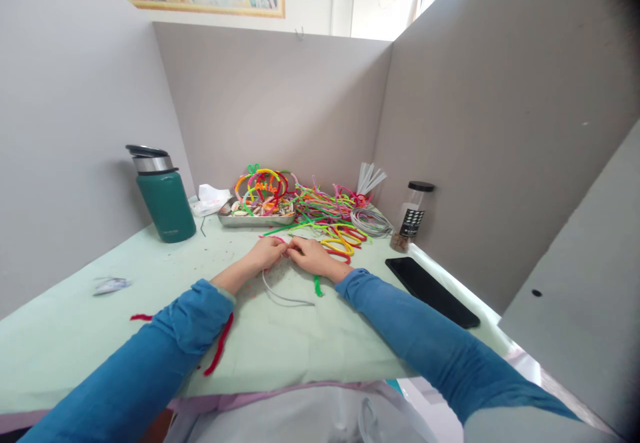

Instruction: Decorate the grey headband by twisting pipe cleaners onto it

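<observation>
Over the middle of the table, my left hand [267, 254] and my right hand [310, 256] meet with fingertips pinched together. A thin grey wire [283, 298] curves out from under my left hand and trails over the tabletop. Just beyond the fingers shows a pink pipe cleaner [274, 237], its end running in between the hands. My fingers hide the exact spot where they grip. A short green pipe cleaner piece [318, 286] lies below my right wrist. A red pipe cleaner [220, 344] passes beneath my left forearm.
A metal tray [257, 220] holds shaped pipe cleaners and small pieces. Beside it lie a colourful pipe cleaner pile [325, 204] and a coil of grey wire [373, 222]. A green bottle [167, 203] stands left; a clear jar [411, 220] and a black phone [433, 292] are right. Grey partitions surround the table.
</observation>
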`<state>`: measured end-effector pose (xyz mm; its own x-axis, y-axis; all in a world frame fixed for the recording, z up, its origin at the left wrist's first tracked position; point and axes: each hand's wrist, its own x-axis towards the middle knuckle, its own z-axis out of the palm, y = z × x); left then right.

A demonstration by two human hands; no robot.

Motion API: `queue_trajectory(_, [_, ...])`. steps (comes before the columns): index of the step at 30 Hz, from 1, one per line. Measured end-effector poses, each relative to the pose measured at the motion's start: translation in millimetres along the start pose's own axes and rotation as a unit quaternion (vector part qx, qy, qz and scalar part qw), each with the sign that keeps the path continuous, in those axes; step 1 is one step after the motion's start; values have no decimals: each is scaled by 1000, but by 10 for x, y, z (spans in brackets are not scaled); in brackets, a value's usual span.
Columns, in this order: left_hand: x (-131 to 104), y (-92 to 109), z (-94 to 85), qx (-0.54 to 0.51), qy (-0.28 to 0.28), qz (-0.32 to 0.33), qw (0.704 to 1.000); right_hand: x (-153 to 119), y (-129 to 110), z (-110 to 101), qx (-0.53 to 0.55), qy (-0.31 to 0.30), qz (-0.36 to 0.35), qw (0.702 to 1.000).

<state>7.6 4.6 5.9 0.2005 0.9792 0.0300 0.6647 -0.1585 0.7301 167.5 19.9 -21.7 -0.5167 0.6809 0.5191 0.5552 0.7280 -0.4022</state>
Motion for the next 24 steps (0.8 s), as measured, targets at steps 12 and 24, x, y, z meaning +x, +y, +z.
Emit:
queue_trajectory(12, [0, 0, -2, -1, -5, -5, 1000, 2, 7, 5, 9, -3, 4, 1000])
queue_trajectory(24, [0, -13, -4, 36, 22, 3, 999, 18, 11, 20, 1, 3, 22, 1000])
